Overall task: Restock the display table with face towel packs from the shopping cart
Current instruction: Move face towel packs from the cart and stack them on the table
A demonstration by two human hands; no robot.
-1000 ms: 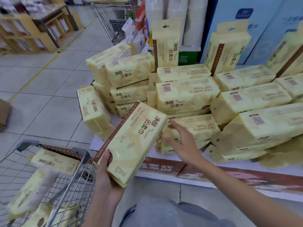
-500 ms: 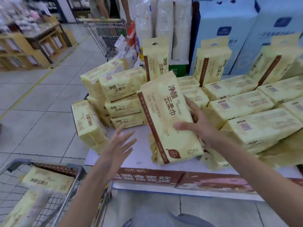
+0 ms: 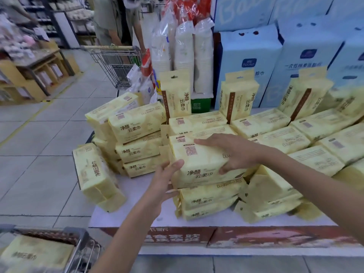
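Observation:
A yellow face towel pack (image 3: 199, 164) lies flat on top of a short stack of like packs (image 3: 206, 200) near the front of the white display table (image 3: 137, 209). My right hand (image 3: 234, 152) holds it, fingers across the top and thumb down the front face. My left hand (image 3: 167, 180) touches the pack's left end with fairly straight fingers. Many more packs cover the table, some stacked at the left (image 3: 137, 123), some upright behind (image 3: 177, 95). At the bottom left is the shopping cart (image 3: 78, 239), with another pack (image 3: 37, 253) inside it.
One pack (image 3: 94, 174) leans tilted off the table's left corner. Tall blue boxes (image 3: 248, 62) and white cup sleeves (image 3: 183, 52) stand behind the table. A second cart (image 3: 116, 62) and a person (image 3: 110, 20) are in the aisle beyond. Wooden shelves (image 3: 29, 75) line the left.
The pack went from my left hand to my right, then from upright to flat on the front stack. My left hand, free a moment ago, now touches its left end.

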